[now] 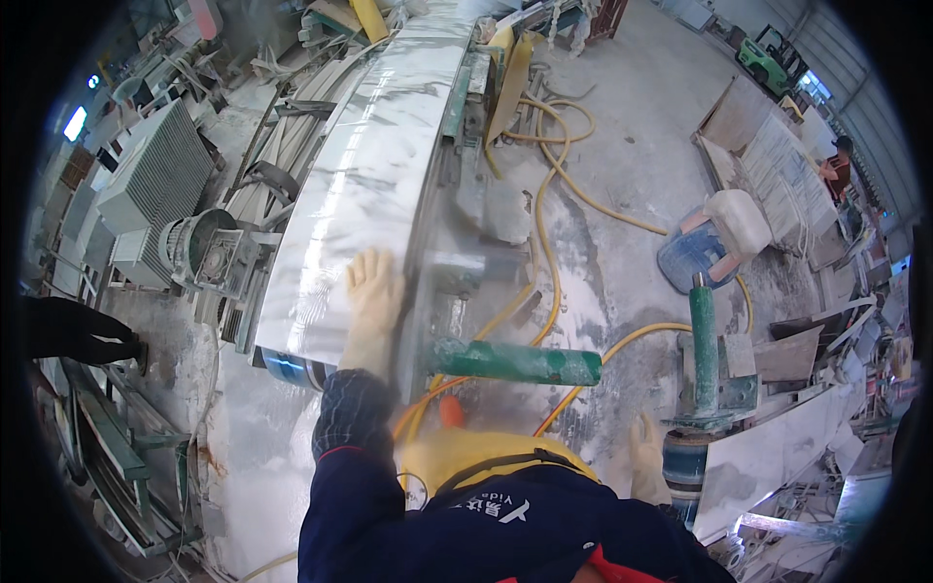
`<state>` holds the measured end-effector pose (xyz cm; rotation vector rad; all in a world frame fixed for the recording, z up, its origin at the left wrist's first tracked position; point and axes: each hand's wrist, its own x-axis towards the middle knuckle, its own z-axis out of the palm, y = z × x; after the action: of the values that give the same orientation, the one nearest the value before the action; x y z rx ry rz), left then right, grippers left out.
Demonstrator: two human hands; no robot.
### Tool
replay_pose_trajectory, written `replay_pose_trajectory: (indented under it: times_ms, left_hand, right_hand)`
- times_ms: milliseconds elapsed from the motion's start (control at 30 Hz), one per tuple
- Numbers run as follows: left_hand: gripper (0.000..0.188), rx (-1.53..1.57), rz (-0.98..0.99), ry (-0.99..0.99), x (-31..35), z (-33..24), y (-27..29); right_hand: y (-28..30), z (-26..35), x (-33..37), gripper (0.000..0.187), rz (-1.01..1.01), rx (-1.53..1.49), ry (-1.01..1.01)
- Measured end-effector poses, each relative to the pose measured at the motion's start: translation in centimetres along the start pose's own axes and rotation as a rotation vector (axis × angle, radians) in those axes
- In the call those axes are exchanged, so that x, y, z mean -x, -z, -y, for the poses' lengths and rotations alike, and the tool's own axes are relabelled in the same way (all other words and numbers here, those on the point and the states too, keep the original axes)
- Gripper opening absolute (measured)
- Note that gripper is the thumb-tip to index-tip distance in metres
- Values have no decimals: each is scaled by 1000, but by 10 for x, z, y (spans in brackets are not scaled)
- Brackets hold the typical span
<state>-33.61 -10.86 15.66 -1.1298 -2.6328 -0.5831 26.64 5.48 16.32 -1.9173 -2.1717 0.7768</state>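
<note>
My left hand [372,287], in a pale cream rubber glove, lies on the near right part of a long polished white marble slab [379,155] with grey veins. Its fingers are stretched out and spread. Low at my right side is my right hand [645,455], gloved alike, with its fingers extended and nothing visible in them. It is beside a dark blue roller [686,464], apart from the marble slab; whether it touches the roller I cannot tell. A yellow apron [486,455] covers my front.
A green roller [525,362] juts out between me and the slab's right side. Yellow hoses [556,282] loop across the dusty floor. To the right stand a green post [703,340] and a blue barrel [695,253]. A motor [209,251] sits left of the slab; a person [838,170] is far right.
</note>
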Motion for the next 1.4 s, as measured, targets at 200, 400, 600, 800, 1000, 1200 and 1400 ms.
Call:
replay_pose_trajectory:
  times_ms: [200,400,600,800,1000,1200,1400]
  left_hand:
    - [59,48,14,130,-65,-7,-16]
    - [61,29,34,126,-68,-5,-23]
    - [52,78,-44,-27,-13,-4,-13]
    - [52,123,98,-42,80,-7,54]
    - [50,61,123,114,145,26,113]
    - [55,-305,-186,280,119,154,112]
    - [55,-182,-105,251,40,186,73]
  right_hand:
    - [-36,-68,63,51,22,142,-294]
    - [-29,-96,45,55,449,366,-65]
    - [-30,-20,-41,46,427,308,27]
    - [-46,18,-82,46,507,232,81]
    - [-41,22,-79,44,578,148,161]
    - [-37,4,-76,43,558,175,104]
    - [-45,-25,-59,39,428,141,111]
